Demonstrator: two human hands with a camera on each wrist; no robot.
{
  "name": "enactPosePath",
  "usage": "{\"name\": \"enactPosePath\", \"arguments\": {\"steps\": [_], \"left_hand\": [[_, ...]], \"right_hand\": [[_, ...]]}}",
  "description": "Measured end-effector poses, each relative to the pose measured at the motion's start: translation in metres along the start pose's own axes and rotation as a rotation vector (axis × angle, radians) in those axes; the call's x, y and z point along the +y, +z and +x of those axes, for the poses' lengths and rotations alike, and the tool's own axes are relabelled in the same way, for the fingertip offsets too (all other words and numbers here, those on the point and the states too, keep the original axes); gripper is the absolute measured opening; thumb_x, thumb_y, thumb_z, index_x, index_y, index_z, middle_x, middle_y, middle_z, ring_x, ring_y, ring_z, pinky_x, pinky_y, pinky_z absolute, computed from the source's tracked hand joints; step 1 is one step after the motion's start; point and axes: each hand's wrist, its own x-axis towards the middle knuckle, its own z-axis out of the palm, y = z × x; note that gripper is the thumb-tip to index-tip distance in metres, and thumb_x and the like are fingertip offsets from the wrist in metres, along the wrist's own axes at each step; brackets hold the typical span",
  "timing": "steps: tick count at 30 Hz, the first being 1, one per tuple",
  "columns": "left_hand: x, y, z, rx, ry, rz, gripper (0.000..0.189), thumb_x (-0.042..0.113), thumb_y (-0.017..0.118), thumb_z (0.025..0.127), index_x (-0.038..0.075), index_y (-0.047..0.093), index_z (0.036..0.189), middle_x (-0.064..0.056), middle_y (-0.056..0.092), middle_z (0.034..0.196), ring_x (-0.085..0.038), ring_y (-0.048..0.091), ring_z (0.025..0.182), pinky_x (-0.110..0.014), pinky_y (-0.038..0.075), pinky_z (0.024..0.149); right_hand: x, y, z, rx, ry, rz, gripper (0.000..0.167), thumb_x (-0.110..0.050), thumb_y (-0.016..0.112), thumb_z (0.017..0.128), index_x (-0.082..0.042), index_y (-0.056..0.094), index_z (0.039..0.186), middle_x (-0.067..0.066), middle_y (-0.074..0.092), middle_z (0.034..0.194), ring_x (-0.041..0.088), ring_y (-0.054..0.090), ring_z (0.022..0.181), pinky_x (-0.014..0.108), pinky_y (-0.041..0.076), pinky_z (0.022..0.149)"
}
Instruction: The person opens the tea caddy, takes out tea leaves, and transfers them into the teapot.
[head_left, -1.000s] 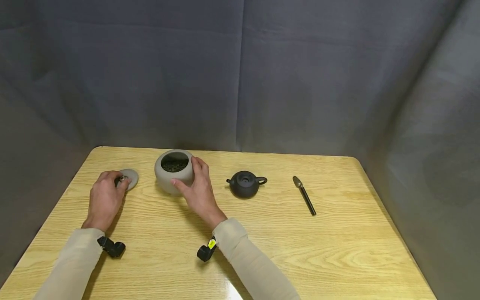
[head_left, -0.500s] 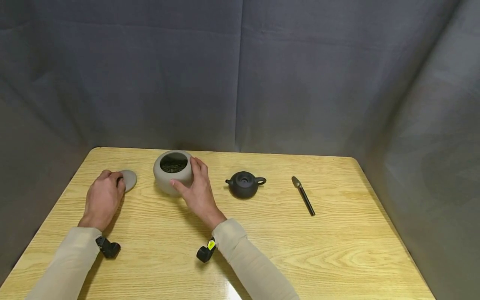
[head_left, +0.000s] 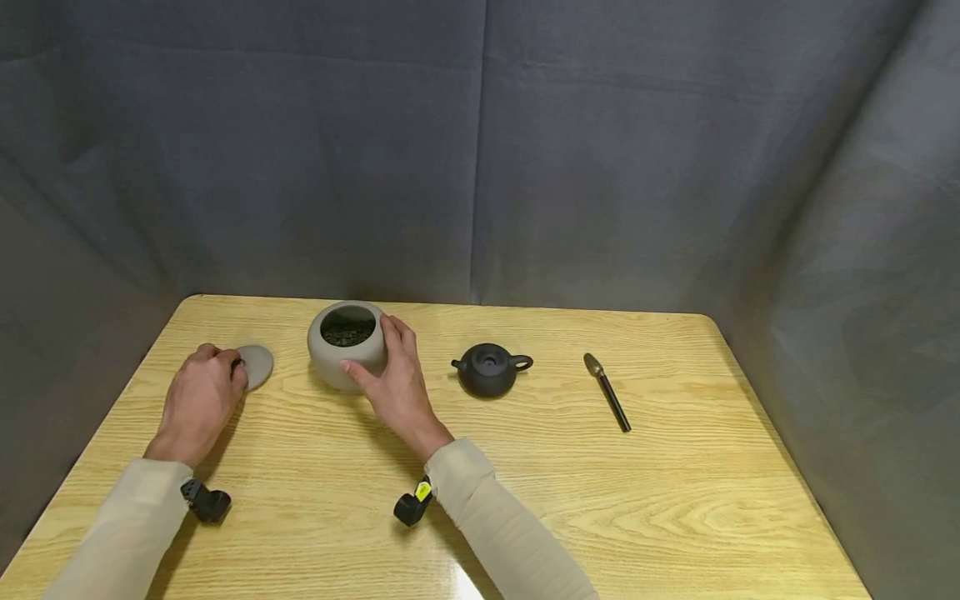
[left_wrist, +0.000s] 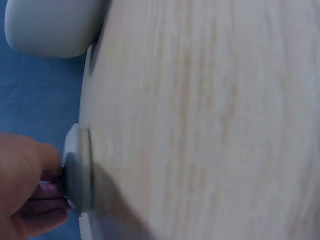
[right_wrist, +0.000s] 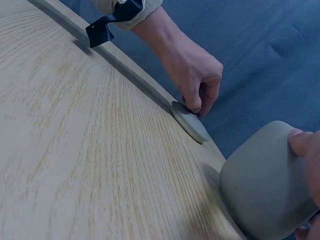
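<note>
On the left of the table, my left hand pinches the top of a flat, round grey lid. The lid lies level at the tabletop in the right wrist view; its knob is hidden by my fingers. Just right of it is a rounded grey jar, uncovered, with dark, leaf-like bits inside. My right hand grips the jar's right side, thumb in front and fingers behind. In the left wrist view, part of the jar shows at the upper left.
A small black teapot sits right of the jar, its handle pointing right. Farther right lies a small scoop with a black handle and a metallic-looking head. The wooden table is bordered by grey cloth at the back and sides.
My left hand has shifted slightly left and toward me, with the lid moving a little toward me. My right hand and the jar stay almost still.
</note>
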Motion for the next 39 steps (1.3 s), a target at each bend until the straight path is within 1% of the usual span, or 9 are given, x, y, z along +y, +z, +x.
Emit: {"name": "enactPosePath", "arguments": {"steps": [3,6,13,17,22,29,35,37,39], "left_hand": [[0.0,-0.002,-0.001,-0.043,0.025,0.0,0.029,0.001,0.063,0.102,-0.021,0.067,0.12,-0.041,0.061,0.11,-0.052,0.066,0.089,-0.063,0.058,0.073],[-0.001,-0.004,-0.002,-0.056,0.046,0.002,0.029,-0.001,0.065,0.1,-0.021,0.066,0.121,-0.04,0.06,0.11,-0.053,0.067,0.089,-0.064,0.059,0.074],[-0.006,-0.003,-0.002,-0.017,0.079,0.011,0.026,0.001,0.063,0.103,-0.019,0.067,0.119,-0.038,0.062,0.106,-0.05,0.066,0.087,-0.063,0.058,0.072],[-0.009,-0.003,0.001,0.005,0.092,0.019,0.021,-0.001,0.066,0.102,-0.017,0.069,0.115,-0.033,0.064,0.099,-0.044,0.067,0.081,-0.058,0.058,0.068],[-0.011,-0.003,0.004,0.024,0.06,-0.029,0.017,0.0,0.068,0.102,-0.012,0.074,0.111,-0.028,0.067,0.094,-0.04,0.068,0.077,-0.056,0.058,0.065],[-0.011,-0.005,0.004,0.04,0.016,-0.079,0.017,0.003,0.068,0.103,-0.009,0.076,0.112,-0.032,0.074,0.103,-0.05,0.072,0.089,-0.064,0.058,0.074],[-0.002,-0.017,0.012,0.145,0.009,-0.124,0.017,0.003,0.07,0.101,-0.008,0.077,0.113,-0.032,0.076,0.107,-0.053,0.074,0.095,-0.065,0.058,0.077],[0.004,-0.026,0.017,0.187,0.009,-0.162,0.018,0.004,0.071,0.102,-0.007,0.079,0.113,-0.032,0.077,0.108,-0.052,0.075,0.094,-0.045,0.063,0.071],[0.012,-0.034,0.023,0.221,0.011,-0.201,0.018,0.005,0.071,0.102,-0.005,0.08,0.113,-0.031,0.078,0.108,-0.05,0.076,0.092,-0.019,0.057,0.066]], "right_hand": [[0.0,0.0,0.0,0.003,-0.001,0.0,0.09,-0.039,0.079,0.098,-0.017,0.029,0.17,0.005,0.028,0.174,0.024,0.037,0.16,0.044,0.039,0.128],[0.0,0.0,0.0,0.006,-0.004,0.0,0.09,-0.039,0.079,0.098,-0.017,0.029,0.17,0.004,0.028,0.174,0.023,0.038,0.159,0.043,0.039,0.128],[0.001,0.001,0.0,0.006,-0.011,-0.007,0.09,-0.038,0.079,0.098,-0.017,0.029,0.17,0.005,0.029,0.174,0.024,0.038,0.16,0.044,0.04,0.128],[0.001,0.001,0.0,0.006,-0.01,-0.01,0.09,-0.039,0.079,0.099,-0.017,0.029,0.17,0.005,0.028,0.174,0.024,0.038,0.16,0.044,0.04,0.128],[0.002,0.001,0.0,0.005,-0.006,-0.014,0.09,-0.039,0.079,0.098,-0.018,0.029,0.17,0.004,0.029,0.174,0.022,0.039,0.159,0.043,0.039,0.128],[0.001,0.003,0.0,0.0,-0.012,-0.022,0.09,-0.038,0.079,0.098,-0.018,0.029,0.17,0.004,0.029,0.174,0.023,0.039,0.159,0.042,0.04,0.128],[0.002,0.002,0.001,0.002,-0.022,-0.047,0.09,-0.041,0.079,0.098,-0.017,0.031,0.17,0.005,0.031,0.173,0.023,0.04,0.158,0.042,0.04,0.127],[0.002,0.001,0.001,0.005,-0.026,-0.048,0.09,-0.041,0.08,0.097,-0.017,0.031,0.169,0.005,0.031,0.172,0.024,0.041,0.158,0.042,0.04,0.127],[0.003,0.001,0.001,0.006,-0.031,-0.043,0.09,-0.04,0.08,0.097,-0.016,0.031,0.169,0.006,0.031,0.172,0.024,0.041,0.158,0.042,0.041,0.127]]}}
